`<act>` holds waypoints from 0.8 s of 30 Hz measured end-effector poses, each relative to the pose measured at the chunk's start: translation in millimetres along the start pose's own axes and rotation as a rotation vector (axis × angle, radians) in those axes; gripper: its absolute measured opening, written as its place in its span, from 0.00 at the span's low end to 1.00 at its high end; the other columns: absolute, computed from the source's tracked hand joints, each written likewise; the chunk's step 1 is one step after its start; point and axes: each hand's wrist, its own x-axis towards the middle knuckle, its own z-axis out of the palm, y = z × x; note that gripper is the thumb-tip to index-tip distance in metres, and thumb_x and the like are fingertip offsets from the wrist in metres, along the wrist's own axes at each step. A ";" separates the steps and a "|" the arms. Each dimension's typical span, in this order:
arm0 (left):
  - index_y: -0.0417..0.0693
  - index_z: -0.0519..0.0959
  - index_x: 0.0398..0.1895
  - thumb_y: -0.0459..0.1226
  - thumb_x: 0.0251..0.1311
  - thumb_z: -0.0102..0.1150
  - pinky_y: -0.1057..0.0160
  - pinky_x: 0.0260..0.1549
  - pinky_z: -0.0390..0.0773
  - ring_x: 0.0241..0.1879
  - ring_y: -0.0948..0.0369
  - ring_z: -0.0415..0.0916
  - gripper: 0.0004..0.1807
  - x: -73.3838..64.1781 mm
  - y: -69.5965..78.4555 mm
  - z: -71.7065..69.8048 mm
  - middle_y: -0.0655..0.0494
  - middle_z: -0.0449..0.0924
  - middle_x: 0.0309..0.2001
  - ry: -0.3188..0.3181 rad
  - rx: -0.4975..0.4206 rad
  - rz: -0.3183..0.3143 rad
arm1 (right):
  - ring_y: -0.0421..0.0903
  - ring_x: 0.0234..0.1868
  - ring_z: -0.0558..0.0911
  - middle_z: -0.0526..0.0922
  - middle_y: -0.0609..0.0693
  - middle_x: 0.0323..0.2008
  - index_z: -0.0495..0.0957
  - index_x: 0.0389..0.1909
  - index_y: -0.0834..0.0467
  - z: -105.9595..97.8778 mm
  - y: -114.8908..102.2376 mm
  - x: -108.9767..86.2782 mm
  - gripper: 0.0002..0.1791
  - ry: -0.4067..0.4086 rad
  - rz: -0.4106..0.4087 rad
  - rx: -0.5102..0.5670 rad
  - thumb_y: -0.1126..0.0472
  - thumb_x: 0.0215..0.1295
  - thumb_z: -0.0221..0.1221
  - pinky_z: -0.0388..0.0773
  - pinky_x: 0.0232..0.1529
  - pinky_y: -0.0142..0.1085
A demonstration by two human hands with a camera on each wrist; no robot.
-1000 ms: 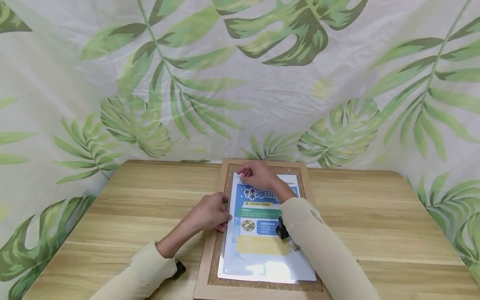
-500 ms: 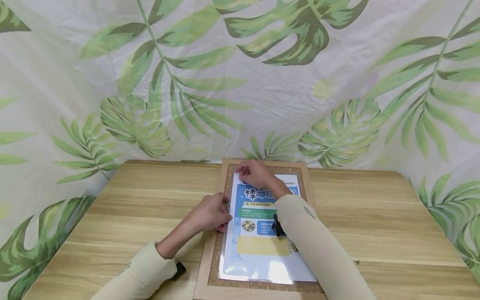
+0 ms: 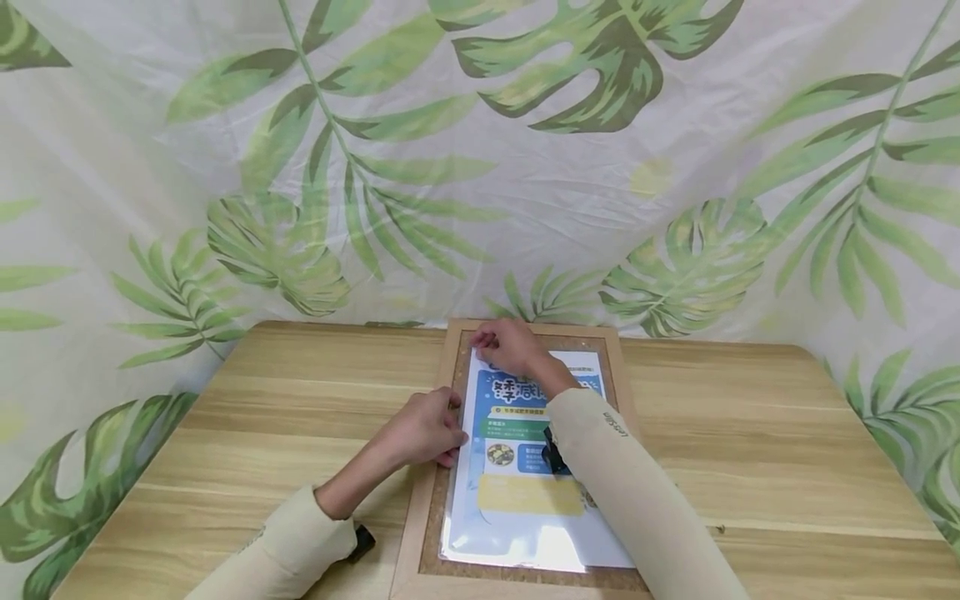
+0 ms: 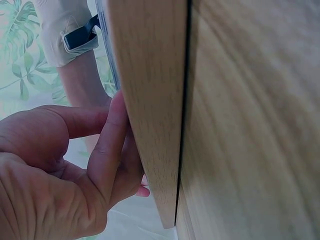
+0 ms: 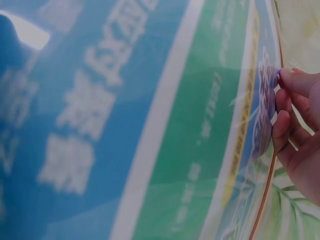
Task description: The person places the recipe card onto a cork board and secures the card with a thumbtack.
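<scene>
A framed cork board [image 3: 432,542] lies on the table, with a glossy blue-and-white printed poster [image 3: 517,533] on it. Near the poster's top left corner, my right hand [image 3: 513,346] pinches a tiny purple push pin [image 5: 279,74] between thumb and finger. Most of the pin is hidden by the fingertips. My left hand [image 3: 426,427] rests at the board's left side, its thumb touching the poster's left edge. Seen in the left wrist view, the fingers [image 4: 107,150] lie against the wooden frame [image 4: 150,90], holding nothing loose.
The wood-grain table [image 3: 300,400] extends to both sides of the board. Behind it hangs a leaf-patterned cloth [image 3: 420,167], right at the board's far edge. My right sleeve [image 3: 637,483] crosses over the poster's lower right part.
My right hand has shifted slightly at the poster's top left corner, its fingers curling closer in and the forearm swinging a little left. The left hand and the poster stay in place.
</scene>
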 end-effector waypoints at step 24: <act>0.30 0.71 0.67 0.25 0.67 0.67 0.62 0.21 0.89 0.20 0.59 0.84 0.27 1.3 1.6 1.4 0.47 0.85 0.32 0.002 0.017 -0.009 | 0.44 0.44 0.85 0.91 0.50 0.45 0.87 0.56 0.56 -4.1 -4.6 15.9 0.14 -0.060 0.031 -0.022 0.66 0.73 0.63 0.82 0.48 0.33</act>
